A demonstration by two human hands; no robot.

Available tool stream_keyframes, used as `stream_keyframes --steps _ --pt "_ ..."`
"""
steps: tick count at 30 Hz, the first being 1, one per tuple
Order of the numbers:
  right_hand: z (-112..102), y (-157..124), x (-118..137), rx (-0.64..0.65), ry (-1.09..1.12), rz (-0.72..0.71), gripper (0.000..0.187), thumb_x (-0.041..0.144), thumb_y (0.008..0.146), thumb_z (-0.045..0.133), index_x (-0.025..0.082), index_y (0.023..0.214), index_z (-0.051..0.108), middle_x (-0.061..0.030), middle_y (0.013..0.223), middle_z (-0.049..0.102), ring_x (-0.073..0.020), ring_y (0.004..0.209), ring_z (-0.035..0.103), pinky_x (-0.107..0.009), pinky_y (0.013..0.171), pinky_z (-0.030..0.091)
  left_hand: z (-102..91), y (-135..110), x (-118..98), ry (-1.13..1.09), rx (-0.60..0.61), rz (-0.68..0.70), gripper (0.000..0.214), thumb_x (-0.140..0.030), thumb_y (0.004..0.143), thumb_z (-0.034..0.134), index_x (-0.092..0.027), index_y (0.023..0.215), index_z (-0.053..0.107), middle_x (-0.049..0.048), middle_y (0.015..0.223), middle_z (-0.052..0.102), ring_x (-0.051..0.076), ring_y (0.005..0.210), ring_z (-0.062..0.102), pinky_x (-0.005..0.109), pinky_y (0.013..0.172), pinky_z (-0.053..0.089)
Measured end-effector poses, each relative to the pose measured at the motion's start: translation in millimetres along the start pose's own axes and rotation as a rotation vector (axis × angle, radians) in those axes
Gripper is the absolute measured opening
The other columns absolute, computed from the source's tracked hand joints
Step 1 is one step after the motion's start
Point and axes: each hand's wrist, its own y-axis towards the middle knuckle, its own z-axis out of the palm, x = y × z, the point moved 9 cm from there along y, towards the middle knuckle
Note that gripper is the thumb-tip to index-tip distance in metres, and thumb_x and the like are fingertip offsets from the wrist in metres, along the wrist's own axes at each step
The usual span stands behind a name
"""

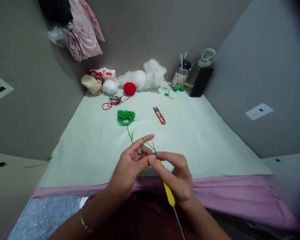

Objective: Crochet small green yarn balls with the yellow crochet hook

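My right hand point(176, 173) is closed around a crochet hook point(169, 194) with a yellow handle; its thin metal tip points up and away from me. Green yarn point(149, 144) runs over the raised index finger of my left hand point(130, 165) and down to the hook. Between my left thumb and fingers, a small bit of green yarn work point(154, 153) is pinched, partly hidden by the fingertips. From there the strand leads back to a loose green skein point(126, 118) lying on the table. Orange-handled thread snips point(159, 115) lie beyond my hands.
Along the back stand white stuffing point(146, 76), a red yarn ball point(129, 88), a white yarn ball point(110, 87), a pen cup point(179, 79), a dark phone-like slab point(201, 82) and a green bottle point(205, 61). Small green pieces point(175, 89) lie near the cup. Grey partitions enclose the table.
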Motion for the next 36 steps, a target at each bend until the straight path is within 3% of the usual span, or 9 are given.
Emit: stream_keyframes --steps 3,6,10,14,18,25,29,32,36 --pt "-4.2 1.2 -6.7 -0.063 0.11 0.089 0.033 0.013 0.098 0.066 0.035 0.12 0.078 -0.0039 0.102 0.076 -0.0213 0.09 0.074 -0.037 0.076 0.063 5.0 2.4 11.7 -0.208 0.076 -0.176 0.05 -0.029 0.078 0.091 -0.018 0.126 0.079 -0.0014 0.078 0.058 0.01 0.067 0.046 0.025 0.072 0.045" --pt "-7.1 5.0 -22.1 -0.171 0.427 0.255 0.025 0.016 0.103 0.058 0.028 0.109 0.079 -0.0045 0.093 0.074 -0.0174 0.074 0.068 -0.035 0.066 0.06 0.1 4.9 4.4 -0.22 0.04 -0.121 0.046 -0.023 0.079 0.09 -0.018 0.123 0.08 -0.0029 0.079 0.057 0.008 0.066 0.043 0.025 0.076 0.045" --pt "5.8 7.5 -39.9 -0.188 0.72 0.442 0.016 0.023 0.102 0.064 0.024 0.096 0.079 -0.0039 0.09 0.073 -0.0132 0.063 0.065 -0.03 0.058 0.056 -3.1 4.6 -4.9 -0.165 -0.001 -0.036 0.046 -0.023 0.079 0.09 -0.024 0.124 0.079 -0.0032 0.082 0.059 0.008 0.066 0.042 0.023 0.072 0.043" --pt "7.9 5.0 -46.8 -0.218 0.731 0.493 0.014 0.028 0.1 0.069 0.023 0.094 0.08 -0.004 0.087 0.073 -0.0125 0.061 0.064 -0.028 0.055 0.055 -9.5 4.9 -8.0 -0.109 -0.067 0.018 0.043 -0.025 0.079 0.09 -0.023 0.121 0.08 -0.0006 0.086 0.062 0.012 0.075 0.05 0.025 0.073 0.044" --pt "13.4 5.3 -41.4 -0.152 0.729 0.456 0.014 0.027 0.101 0.068 0.025 0.096 0.081 -0.0043 0.092 0.075 -0.0139 0.067 0.065 -0.03 0.06 0.056 -6.1 3.6 -6.7 -0.031 -0.031 0.075 0.041 -0.025 0.081 0.089 -0.025 0.122 0.081 0.0003 0.088 0.064 0.015 0.084 0.056 0.028 0.082 0.047" --pt "6.8 6.1 -17.8 -0.072 0.309 0.238 0.033 0.011 0.1 0.064 0.035 0.116 0.08 -0.0034 0.102 0.077 -0.0191 0.086 0.071 -0.034 0.071 0.059 -3.6 2.5 -0.2 0.001 -0.032 0.088 0.041 -0.023 0.08 0.09 -0.029 0.12 0.082 -0.0012 0.088 0.068 0.014 0.089 0.062 0.026 0.088 0.049" --pt "3.3 3.7 -1.0 -0.025 0.045 0.032 0.049 0.008 0.09 0.075 0.039 0.129 0.077 -0.0053 0.113 0.077 -0.0243 0.101 0.073 -0.038 0.078 0.061 2.5 4.7 13.5 -0.192 0.03 -0.077 0.046 -0.028 0.079 0.092 -0.024 0.123 0.081 0.0006 0.087 0.071 0.013 0.086 0.064 0.025 0.088 0.051" --pt "-4.4 6.3 -16.2 -0.102 0.219 0.156 0.036 0.009 0.097 0.067 0.034 0.12 0.08 -0.0039 0.097 0.076 -0.0201 0.088 0.071 -0.034 0.072 0.059 3.6 5.5 19.9 -0.294 0.065 -0.201 0.04 -0.028 0.079 0.092 -0.019 0.117 0.083 0.0031 0.089 0.072 0.013 0.088 0.065 0.026 0.092 0.051" --pt "2.4 8.7 -37.1 -0.146 0.583 0.368 0.02 0.018 0.102 0.063 0.028 0.102 0.081 -0.0017 0.086 0.071 -0.0153 0.071 0.064 -0.032 0.064 0.053 -4.9 7.6 7.3 -0.196 0.015 -0.082 0.036 -0.025 0.078 0.092 -0.024 0.113 0.085 -0.0005 0.086 0.07 0.01 0.084 0.063 0.023 0.09 0.05"
